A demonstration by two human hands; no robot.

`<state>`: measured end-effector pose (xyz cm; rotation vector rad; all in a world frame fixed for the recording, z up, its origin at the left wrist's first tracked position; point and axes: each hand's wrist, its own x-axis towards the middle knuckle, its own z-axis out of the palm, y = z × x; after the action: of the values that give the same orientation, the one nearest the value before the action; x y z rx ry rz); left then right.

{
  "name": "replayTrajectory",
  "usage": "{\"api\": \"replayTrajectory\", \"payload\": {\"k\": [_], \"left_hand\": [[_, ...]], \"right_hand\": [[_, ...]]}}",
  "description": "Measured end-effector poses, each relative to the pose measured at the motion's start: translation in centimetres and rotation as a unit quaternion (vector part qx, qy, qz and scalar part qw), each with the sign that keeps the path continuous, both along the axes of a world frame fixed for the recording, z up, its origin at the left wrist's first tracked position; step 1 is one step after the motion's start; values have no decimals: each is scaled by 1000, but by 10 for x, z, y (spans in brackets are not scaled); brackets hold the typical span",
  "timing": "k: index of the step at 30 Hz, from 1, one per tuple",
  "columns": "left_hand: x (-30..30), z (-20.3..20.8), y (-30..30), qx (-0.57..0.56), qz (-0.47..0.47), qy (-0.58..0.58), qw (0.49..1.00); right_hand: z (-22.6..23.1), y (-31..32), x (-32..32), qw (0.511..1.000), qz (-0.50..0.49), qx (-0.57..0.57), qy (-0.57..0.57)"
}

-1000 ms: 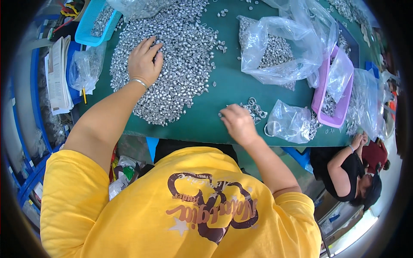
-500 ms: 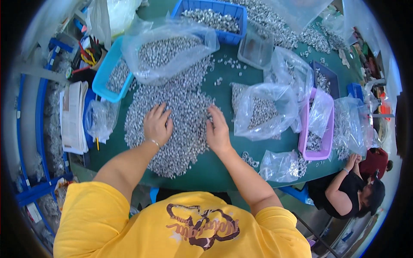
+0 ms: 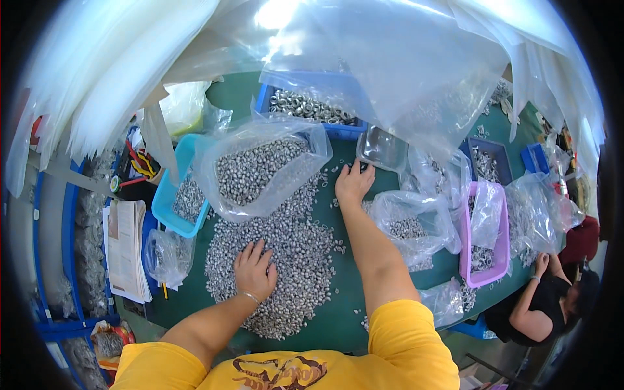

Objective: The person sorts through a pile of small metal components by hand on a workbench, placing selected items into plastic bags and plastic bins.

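A broad heap of small, shiny silver metal ring-like pieces [image 3: 299,273] covers the middle of the green table [image 3: 351,305]. My left hand [image 3: 255,270] lies on this heap with its fingers apart, open. Farther forward, past the heap's right edge, my right hand [image 3: 354,183] is stretched over the tabletop. Its fingers are spread and point toward a clear plastic tray [image 3: 382,151]; whether they touch it I cannot tell. Nothing shows gripped in either hand. Behind the heap slumps a clear plastic bag [image 3: 305,166] full of the same pieces.
A turquoise bin [image 3: 161,207] stands left, a blue bin [image 3: 263,101] at the back, a pink bin [image 3: 484,281] to the right, all with metal pieces. Another open bag [image 3: 442,224] lies beside my right forearm. Plastic sheeting [image 3: 390,58] hangs overhead. A person [image 3: 536,305] sits at far right.
My right hand has left the heap's right edge and reached forward toward the clear tray. My left hand stays on the heap. The view has tilted up, bringing in the hanging sheeting.
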<state>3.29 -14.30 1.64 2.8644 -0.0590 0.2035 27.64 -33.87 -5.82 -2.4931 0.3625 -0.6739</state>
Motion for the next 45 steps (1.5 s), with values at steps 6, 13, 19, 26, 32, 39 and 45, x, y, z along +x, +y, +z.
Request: {"api": "replayTrajectory", "payload": {"k": [6,13,19,26,32,39,45], "left_hand": [[0,-2,1,-10,1,6,1000],[1,-1,-2,-12,-1,0,1000],[2,2,-1,-17,-1,3,1000],[1,-7,2,-65,0,-16,998],[-2,-19,10,-62,-14,-44,997],[1,-11,3,-41,-13,-29,999],[2,-11,5,-43,-14,-30,999]], "right_hand": [[-11,9,4,986,161,-37,-25],[-5,14,-34,920,385,56,-46],[2,29,-124,846,512,145,8],[36,48,-186,759,552,327,109],[67,45,-206,785,556,269,34],[22,-34,-201,952,305,-9,16],[56,-11,-192,878,447,169,-27]]}}
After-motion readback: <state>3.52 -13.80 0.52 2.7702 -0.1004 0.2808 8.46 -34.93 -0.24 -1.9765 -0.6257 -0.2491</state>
